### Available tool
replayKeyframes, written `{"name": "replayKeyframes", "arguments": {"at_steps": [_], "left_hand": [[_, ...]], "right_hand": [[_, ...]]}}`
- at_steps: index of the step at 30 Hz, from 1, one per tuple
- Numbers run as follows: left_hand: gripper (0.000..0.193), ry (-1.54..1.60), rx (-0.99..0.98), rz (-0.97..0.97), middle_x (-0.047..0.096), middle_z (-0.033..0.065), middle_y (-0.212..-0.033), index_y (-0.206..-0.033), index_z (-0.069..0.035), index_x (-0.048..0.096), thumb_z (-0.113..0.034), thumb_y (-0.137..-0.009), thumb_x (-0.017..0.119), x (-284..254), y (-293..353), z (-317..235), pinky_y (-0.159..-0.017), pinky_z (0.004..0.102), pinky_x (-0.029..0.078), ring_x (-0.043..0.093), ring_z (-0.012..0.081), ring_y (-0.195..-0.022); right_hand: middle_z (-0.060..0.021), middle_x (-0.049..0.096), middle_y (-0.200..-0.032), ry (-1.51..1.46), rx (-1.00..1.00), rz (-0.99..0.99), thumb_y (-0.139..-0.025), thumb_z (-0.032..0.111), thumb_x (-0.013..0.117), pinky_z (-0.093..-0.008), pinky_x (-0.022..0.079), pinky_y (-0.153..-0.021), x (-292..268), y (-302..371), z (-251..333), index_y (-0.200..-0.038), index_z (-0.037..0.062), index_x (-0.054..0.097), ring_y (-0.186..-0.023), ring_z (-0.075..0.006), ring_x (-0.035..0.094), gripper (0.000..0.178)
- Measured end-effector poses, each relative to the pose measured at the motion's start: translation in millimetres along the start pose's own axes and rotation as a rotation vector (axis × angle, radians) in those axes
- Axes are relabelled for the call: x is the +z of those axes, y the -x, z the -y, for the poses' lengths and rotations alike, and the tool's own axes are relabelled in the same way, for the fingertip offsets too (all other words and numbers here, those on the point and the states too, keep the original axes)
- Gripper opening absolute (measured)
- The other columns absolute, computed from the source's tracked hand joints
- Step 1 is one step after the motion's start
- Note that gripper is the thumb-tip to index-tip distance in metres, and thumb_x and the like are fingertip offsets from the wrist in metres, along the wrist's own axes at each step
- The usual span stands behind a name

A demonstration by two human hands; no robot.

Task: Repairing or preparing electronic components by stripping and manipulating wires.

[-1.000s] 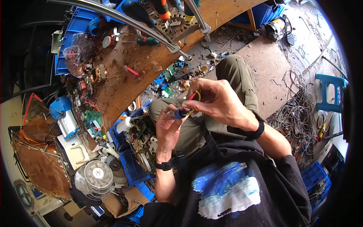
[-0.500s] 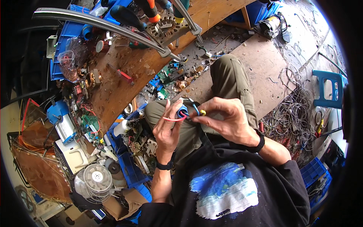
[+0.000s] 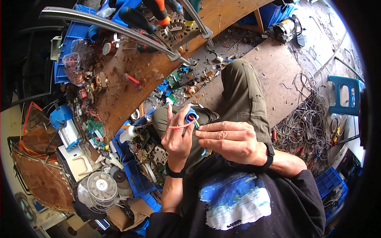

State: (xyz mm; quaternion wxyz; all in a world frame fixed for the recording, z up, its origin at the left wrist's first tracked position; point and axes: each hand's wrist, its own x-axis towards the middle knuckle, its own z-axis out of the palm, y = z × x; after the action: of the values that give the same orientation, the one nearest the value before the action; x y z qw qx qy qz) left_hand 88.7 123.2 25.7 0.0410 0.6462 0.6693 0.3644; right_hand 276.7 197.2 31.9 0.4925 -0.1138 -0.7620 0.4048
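Head view: blue wire (image 3: 204, 152) now bent downward.

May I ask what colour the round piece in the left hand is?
The round piece is blue, as the head view shows.

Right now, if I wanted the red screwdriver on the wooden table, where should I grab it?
Probably by its red handle, pinched across its sides, coming from above on the person's side. The screwdriver lies flat on the table, handle end nearer the person, thin shaft pointing away to the left. The handle looks thicker.
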Motion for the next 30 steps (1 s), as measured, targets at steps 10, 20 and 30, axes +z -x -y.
{"name": "replayKeyframes", "arguments": {"at_steps": [10, 20, 30], "left_hand": [[0.044, 0.108, 0.025, -0.044, 0.073, 0.0107, -0.115, -0.123, -0.006, 0.072, 0.004, -0.080, 0.078, -1.2, -3.7, 10.6, -0.115, 0.0598, 0.041, 0.071, 0.0296, -0.108], [0.054, 0.196, 0.015, 0.046, 0.073, 0.0052, -0.110, -0.119, -0.012, 0.076, 0.006, -0.069, 0.085, -5.5, -2.5, 8.0, -0.112, 0.0536, 0.047, 0.072, 0.0241, -0.102], [0.035, 0.403, -0.333, 0.028, 0.075, 0.0090, -0.112, -0.116, -0.005, 0.074, -0.008, -0.082, 0.086, -1.2, 11.5, 7.8, -0.103, 0.0400, 0.053, 0.071, 0.0220, -0.108]], "right_hand": [[-0.0116, 0.076, -0.106, -0.206, 0.400, -0.126, -0.085, -0.006, 0.075, -0.0343, 0.061, -0.086, -4.0, 8.2, -9.2, -0.107, 0.0013, 0.073, -0.101, -0.0243, 0.075, 0.023], [-0.0077, 0.062, -0.124, -0.783, 0.922, -0.216, -0.089, -0.001, 0.078, -0.0285, 0.058, -0.086, 6.6, 3.7, -39.4, -0.134, 0.0037, 0.046, -0.105, -0.0143, 0.067, 0.056], [-0.0087, 0.068, -0.111, -1.092, 0.996, -0.233, -0.095, 0.005, 0.073, -0.0280, 0.058, -0.086, 17.2, 17.6, -58.1, -0.127, 0.0069, 0.052, -0.099, -0.0148, 0.069, 0.038]]}}
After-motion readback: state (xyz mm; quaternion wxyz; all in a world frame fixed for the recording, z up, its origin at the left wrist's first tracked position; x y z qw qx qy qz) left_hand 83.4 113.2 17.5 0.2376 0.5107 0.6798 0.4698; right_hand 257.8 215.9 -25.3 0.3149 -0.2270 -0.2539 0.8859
